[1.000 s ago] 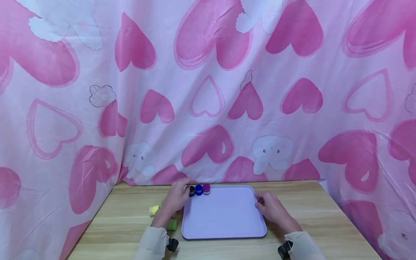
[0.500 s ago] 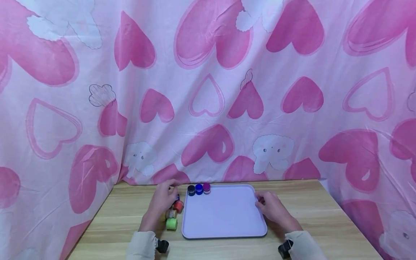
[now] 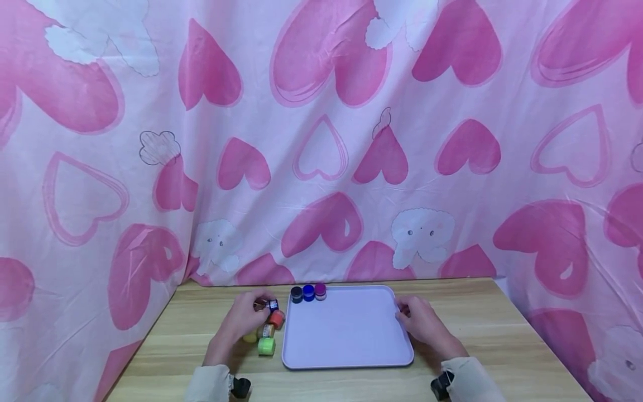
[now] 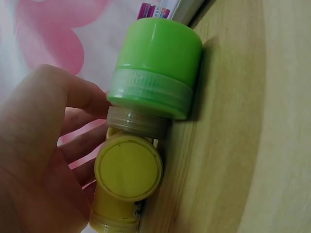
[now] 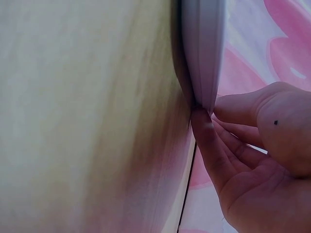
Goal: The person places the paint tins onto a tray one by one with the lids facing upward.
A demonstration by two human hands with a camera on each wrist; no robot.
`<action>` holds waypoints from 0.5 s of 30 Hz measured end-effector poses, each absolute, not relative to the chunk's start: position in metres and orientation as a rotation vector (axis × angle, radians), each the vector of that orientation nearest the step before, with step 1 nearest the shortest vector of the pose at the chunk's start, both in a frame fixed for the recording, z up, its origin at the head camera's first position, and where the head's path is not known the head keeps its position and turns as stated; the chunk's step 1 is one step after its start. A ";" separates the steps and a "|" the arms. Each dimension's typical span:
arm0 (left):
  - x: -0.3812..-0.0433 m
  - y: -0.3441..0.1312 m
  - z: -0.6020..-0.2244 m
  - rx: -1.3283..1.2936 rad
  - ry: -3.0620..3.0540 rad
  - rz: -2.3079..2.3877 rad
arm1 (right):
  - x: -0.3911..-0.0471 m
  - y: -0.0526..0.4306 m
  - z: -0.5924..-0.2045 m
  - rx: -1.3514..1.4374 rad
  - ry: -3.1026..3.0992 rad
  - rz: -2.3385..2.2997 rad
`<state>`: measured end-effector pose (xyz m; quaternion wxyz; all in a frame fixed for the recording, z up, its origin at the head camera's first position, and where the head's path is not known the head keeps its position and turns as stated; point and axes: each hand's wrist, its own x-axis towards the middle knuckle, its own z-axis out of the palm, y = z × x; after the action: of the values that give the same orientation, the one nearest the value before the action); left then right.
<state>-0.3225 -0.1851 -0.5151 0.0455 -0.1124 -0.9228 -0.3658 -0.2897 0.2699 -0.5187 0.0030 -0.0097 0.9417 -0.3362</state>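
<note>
My left hand (image 3: 247, 312) reaches over the small paint pots left of the tray, its thumb and forefinger at a dark blue pot (image 3: 273, 305). Fingertips are hidden behind the pots in the left wrist view. A red pot (image 3: 277, 319), a brownish pot (image 3: 265, 330), a light green pot (image 4: 158, 58) and yellow pots (image 4: 129, 167) lie close together there. The right hand (image 3: 419, 321) pinches the right rim of the pale lilac tray (image 3: 346, 335), with a finger (image 5: 206, 128) under the edge. Black, blue and magenta pots (image 3: 320, 291) stand in a row at the tray's far left corner.
Everything is on a wooden table (image 3: 502, 340). A pink curtain (image 3: 321, 223) with hearts hangs along its far edge and both sides. Black wrist cameras (image 3: 241, 387) are worn at both sleeves.
My left hand has drawn back from the black pot at the tray corner, moving left and toward me to the dark blue pot. The right hand stays on the tray rim.
</note>
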 end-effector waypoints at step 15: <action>-0.324 -0.184 -0.516 -0.301 -2.850 -1.124 | -0.283 0.272 -0.519 -0.146 3.026 -1.054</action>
<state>-0.3239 -0.1845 -0.5164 0.0319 -0.0976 -0.9254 -0.3649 -0.2832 0.2717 -0.5192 -0.0328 -0.0455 0.9429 -0.3284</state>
